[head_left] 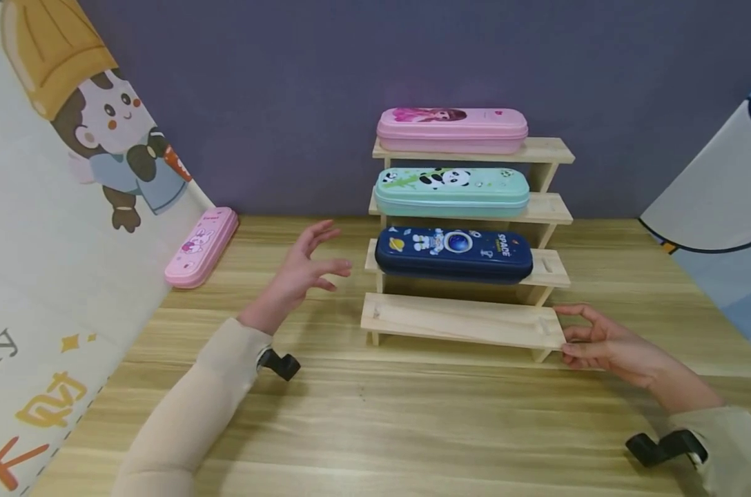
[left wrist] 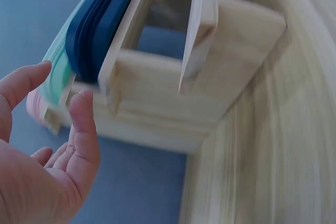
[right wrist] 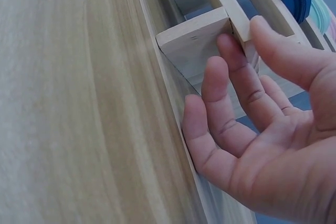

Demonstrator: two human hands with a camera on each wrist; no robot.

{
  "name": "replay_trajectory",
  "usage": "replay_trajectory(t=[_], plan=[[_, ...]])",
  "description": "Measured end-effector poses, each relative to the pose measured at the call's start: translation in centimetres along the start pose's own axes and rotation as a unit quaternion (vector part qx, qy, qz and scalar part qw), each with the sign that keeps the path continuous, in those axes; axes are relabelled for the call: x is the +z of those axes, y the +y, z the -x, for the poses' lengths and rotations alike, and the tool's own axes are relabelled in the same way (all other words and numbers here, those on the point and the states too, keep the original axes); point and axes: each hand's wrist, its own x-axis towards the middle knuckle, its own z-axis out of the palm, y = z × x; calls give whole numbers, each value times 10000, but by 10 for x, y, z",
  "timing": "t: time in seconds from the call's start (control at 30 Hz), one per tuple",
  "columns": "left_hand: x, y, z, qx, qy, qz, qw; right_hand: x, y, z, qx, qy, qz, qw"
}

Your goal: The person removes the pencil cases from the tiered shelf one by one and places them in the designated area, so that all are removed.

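Observation:
A light wooden stepped rack (head_left: 462, 319) with a row of tiers stands on the table. Its lowest tier is bare; above it sit a dark blue space pencil case (head_left: 453, 254), a mint green panda pencil case (head_left: 451, 192) and, on top, a pink pencil case (head_left: 453, 130). My right hand (head_left: 611, 348) holds the right end of the lowest tier, thumb and index finger (right wrist: 241, 69) at the board's end. My left hand (head_left: 304, 269) hovers left of the rack, fingers spread, holding nothing. In the left wrist view, the blue case (left wrist: 100, 27) appears beyond the left fingertips.
Another pink pencil case (head_left: 201, 247) lies at the far left of the wooden table (head_left: 363, 428), against a white panel (head_left: 40, 228) with cartoon prints. A dark blue wall (head_left: 276, 103) stands behind the rack, and a second printed panel (head_left: 723, 179) is on the right.

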Motion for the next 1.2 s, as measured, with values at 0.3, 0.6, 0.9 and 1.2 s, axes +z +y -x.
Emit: replay_trajectory(t=[0.3,0.6,0.9,1.2], plan=[[32,3,-10,-6,-517,-68,9986,1,1,0,25,6,-113,9999],[42,7,-21,-317,-1255,-153,9915,-1,1,2,-10,-45,-82,10000],[53,3,-16,-372,-1456,-24,9886,0,0,0,41,-23,-85,10000],[54,-8,-10,-195,-1094,286,9934,0,-1,-1,31,-65,-130,9999]])
